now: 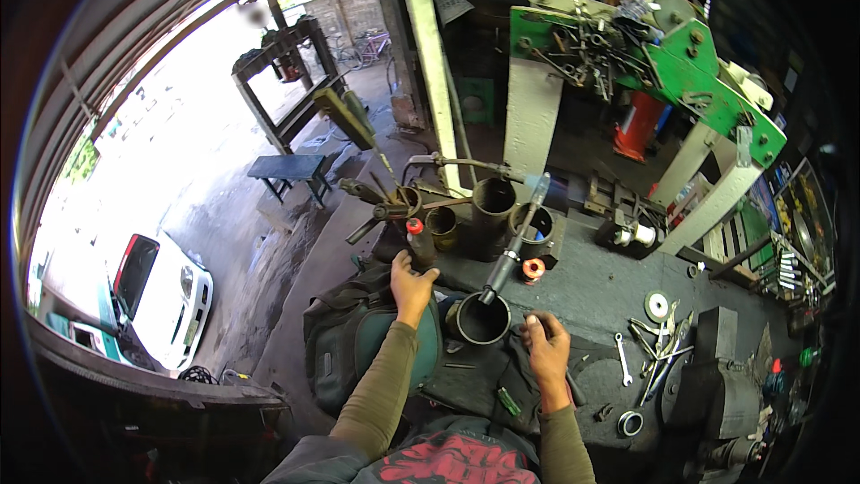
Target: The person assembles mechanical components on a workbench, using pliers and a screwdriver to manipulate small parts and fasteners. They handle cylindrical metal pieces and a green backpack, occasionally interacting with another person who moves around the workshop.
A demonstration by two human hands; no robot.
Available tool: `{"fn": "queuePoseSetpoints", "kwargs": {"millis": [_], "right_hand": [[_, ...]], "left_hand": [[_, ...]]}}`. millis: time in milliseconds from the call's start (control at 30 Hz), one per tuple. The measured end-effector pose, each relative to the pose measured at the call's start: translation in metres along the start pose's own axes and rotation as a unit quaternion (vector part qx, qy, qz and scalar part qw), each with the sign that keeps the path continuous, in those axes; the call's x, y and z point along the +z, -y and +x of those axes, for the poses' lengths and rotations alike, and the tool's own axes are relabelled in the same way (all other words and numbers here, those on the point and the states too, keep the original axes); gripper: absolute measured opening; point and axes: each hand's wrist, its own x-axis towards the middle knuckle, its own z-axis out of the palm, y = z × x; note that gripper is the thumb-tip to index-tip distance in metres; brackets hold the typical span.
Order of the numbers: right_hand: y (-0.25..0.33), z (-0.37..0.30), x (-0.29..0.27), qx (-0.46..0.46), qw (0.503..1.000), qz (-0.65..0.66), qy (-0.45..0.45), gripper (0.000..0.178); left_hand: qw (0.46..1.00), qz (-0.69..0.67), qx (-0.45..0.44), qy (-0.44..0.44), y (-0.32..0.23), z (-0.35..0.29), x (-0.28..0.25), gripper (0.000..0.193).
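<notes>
My left hand (411, 282) reaches forward and wraps its fingers around a dark spray can with a red cap (418, 240) at the left end of the workbench. My right hand (546, 347) rests on the dark bench top with fingers curled; whether it grips something small I cannot tell. Between my hands stands a black metal sleeve (482, 318) with a long grey rod-like tool (513, 246) leaning out of it. Both forearms wear olive long sleeves.
Several steel cylinders (493, 202) and a small orange spool (534, 268) stand further back. Wrenches and rings (658, 354) lie at the right. A green and white press frame (690, 72) rises behind. A green bag (345, 336) sits at the left. A white car (166, 291) is parked outside.
</notes>
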Motion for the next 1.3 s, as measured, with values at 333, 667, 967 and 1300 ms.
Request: {"fn": "queuePoseSetpoints", "kwargs": {"millis": [333,667,967,1300], "right_hand": [[0.006,-0.044,0.118,0.050,0.978,0.092,0.181,0.023],[-0.092,0.075,0.230,0.023,0.998,0.006,-0.064,0.064],[-0.105,0.167,0.264,-0.012,0.962,-0.190,-0.195,0.096],[-0.081,0.163,0.267,0.002,0.953,-0.193,-0.234,0.072]], "left_hand": [[0.986,0.142,0.066,0.057,-0.022,0.046,-0.008,0.061],[0.932,0.168,0.313,0.067,-0.098,-0.009,-0.124,0.062],[0.963,0.158,0.217,0.017,-0.100,-0.031,-0.215,0.066],[0.981,0.149,0.126,-0.024,-0.084,-0.038,-0.251,0.065]]}}
